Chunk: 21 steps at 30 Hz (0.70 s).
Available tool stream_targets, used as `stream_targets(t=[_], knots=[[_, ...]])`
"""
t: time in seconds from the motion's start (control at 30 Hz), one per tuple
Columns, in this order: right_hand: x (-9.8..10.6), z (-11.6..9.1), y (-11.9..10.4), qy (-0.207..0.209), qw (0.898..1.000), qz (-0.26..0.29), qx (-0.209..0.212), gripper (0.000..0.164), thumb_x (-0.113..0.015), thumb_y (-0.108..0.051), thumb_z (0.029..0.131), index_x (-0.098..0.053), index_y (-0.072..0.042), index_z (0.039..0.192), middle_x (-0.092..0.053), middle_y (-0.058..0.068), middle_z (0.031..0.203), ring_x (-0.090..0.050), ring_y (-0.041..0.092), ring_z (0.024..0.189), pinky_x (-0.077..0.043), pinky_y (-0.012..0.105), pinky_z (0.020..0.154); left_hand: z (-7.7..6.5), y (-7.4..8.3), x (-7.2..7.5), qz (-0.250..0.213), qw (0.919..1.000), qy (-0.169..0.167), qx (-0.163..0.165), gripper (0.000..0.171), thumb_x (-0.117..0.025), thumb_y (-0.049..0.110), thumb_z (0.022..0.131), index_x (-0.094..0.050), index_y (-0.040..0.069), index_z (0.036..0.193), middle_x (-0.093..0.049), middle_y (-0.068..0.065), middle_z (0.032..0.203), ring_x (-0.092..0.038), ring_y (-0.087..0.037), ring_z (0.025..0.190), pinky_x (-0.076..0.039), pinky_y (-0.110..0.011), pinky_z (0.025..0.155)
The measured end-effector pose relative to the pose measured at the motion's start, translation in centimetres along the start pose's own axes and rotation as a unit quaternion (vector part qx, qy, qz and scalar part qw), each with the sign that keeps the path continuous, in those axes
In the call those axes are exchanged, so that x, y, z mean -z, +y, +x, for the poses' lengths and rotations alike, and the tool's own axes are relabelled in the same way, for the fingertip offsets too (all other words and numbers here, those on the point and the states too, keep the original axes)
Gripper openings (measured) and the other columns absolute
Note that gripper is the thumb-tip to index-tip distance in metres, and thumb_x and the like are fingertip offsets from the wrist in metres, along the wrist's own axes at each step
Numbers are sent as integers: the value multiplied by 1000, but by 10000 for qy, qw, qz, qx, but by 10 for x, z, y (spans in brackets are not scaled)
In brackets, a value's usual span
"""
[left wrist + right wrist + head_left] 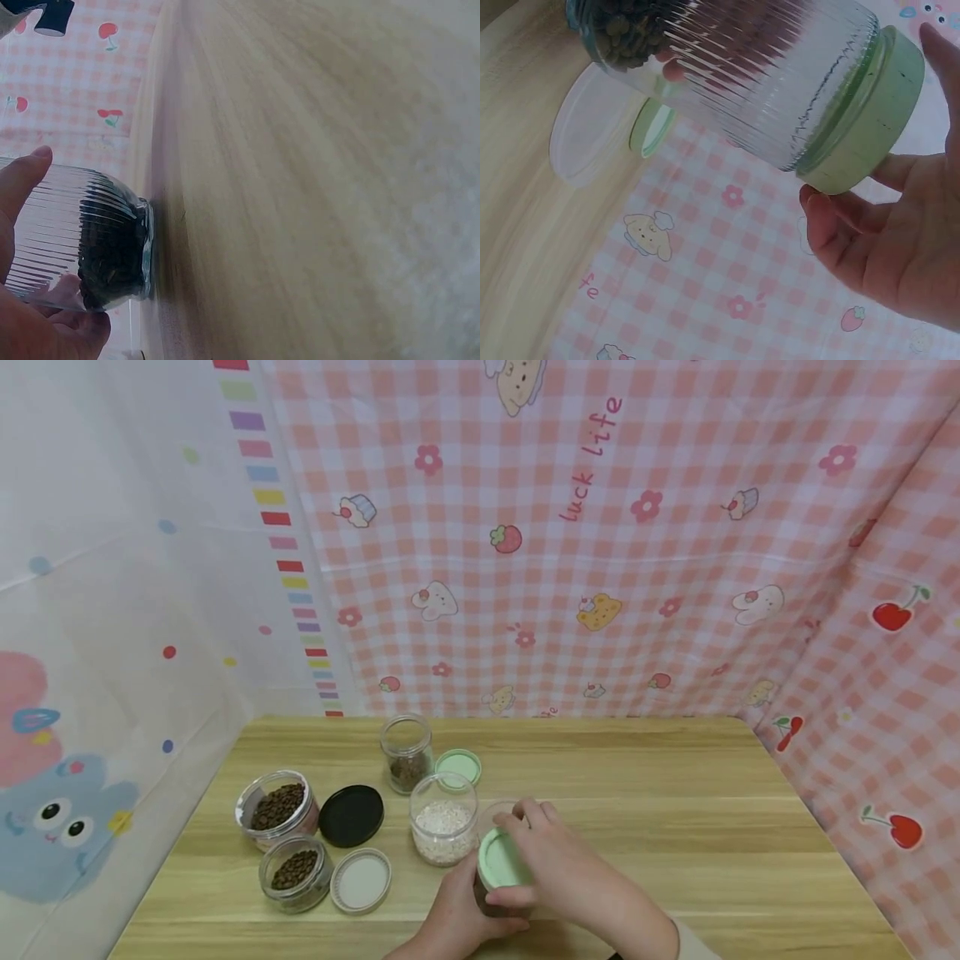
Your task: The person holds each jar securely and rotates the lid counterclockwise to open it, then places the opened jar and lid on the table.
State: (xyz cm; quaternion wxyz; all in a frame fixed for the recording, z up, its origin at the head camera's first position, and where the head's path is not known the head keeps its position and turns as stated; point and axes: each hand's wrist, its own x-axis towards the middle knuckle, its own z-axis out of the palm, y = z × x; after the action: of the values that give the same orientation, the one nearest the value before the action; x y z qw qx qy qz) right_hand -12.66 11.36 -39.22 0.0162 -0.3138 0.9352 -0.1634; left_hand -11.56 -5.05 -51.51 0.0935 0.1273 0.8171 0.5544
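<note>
A ribbed glass jar (56,225) stands on the table near its front edge, with small dark pieces at its bottom. My left hand (456,912) grips the jar low on its side, thumb and fingers around the glass. A light green lid (501,862) sits on the jar's mouth; whether it is fully seated I cannot tell. From above, my right hand (566,870) holds this lid by its rim, with thumb and fingertips at opposite sides. In the right wrist view, the green lid (870,112) touches the jar's top and the right fingers (836,225) curl at its edge.
Left of my hands is a clear jar of white flakes (444,833). Behind it stand a taller glass jar (406,742) and another green lid (458,768). Farther left are two bean jars (306,827), a black lid (351,816) and a white lid (361,881). A clear disc (495,814) lies behind my hands.
</note>
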Motion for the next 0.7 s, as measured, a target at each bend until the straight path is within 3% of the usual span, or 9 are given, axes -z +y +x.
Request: stream_targets(t=[0.13,0.3,0.43,0.53,0.7], knots=[[-1,2,2,-33,9997,-112,215,66,-79,-41,70,-57,-17,127,-52,0,118,-47,18,106,-50,34,85,-1,0,0,84,9999,24,-89,84,-86,42,62,-44,29,134,-56,11,125,-53,-10,115,-42,-31,101],[1,3,4,-258,9976,56,647,74,-80,-29,62,-53,-24,131,-47,-2,133,-43,19,121,-48,39,92,-1,0,1,399,9989,76,-228,86,-83,45,65,-41,21,136,-55,8,129,-51,-12,119,-41,-35,104],[-1,1,4,-97,9996,70,260,75,-79,-43,69,-50,-17,133,-48,6,130,-45,23,116,-50,39,90,-1,0,0,108,9997,13,-219,82,-85,43,64,-44,27,134,-56,10,126,-53,-10,115,-42,-32,101],[-2,0,3,-29,10000,-55,51,75,-78,-47,70,-52,-13,131,-51,5,121,-47,21,107,-51,36,84,-1,0,0,13,9998,5,-191,81,-86,42,63,-45,30,132,-57,12,124,-54,-9,113,-42,-30,100],[-2,0,5,-163,9977,-58,654,76,-80,-31,63,-52,-18,132,-49,-1,130,-46,21,119,-48,39,92,-1,-1,-1,337,9989,118,-293,83,-85,40,63,-44,22,133,-57,8,124,-52,-10,115,-42,-31,101]])
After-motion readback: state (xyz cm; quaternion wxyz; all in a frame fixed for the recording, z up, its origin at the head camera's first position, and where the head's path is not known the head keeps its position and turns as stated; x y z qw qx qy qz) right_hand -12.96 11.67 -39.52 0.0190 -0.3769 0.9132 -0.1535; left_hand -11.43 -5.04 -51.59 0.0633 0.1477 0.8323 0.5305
